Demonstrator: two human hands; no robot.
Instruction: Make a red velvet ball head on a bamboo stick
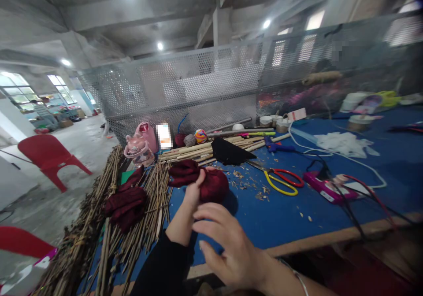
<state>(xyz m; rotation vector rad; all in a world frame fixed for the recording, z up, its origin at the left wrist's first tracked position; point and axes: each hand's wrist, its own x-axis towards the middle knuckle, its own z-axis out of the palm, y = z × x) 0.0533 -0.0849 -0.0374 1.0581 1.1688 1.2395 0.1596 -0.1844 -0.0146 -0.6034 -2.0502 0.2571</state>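
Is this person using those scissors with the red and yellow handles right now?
No: the scissors lie on the blue table, apart from both the left hand and the right hand.

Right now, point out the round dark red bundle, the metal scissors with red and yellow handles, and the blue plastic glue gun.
Round dark red bundle [215,186]: head view, middle of its front.
Metal scissors [267,172]: head view, near the pivot.
Blue plastic glue gun [273,146]: head view, its body.
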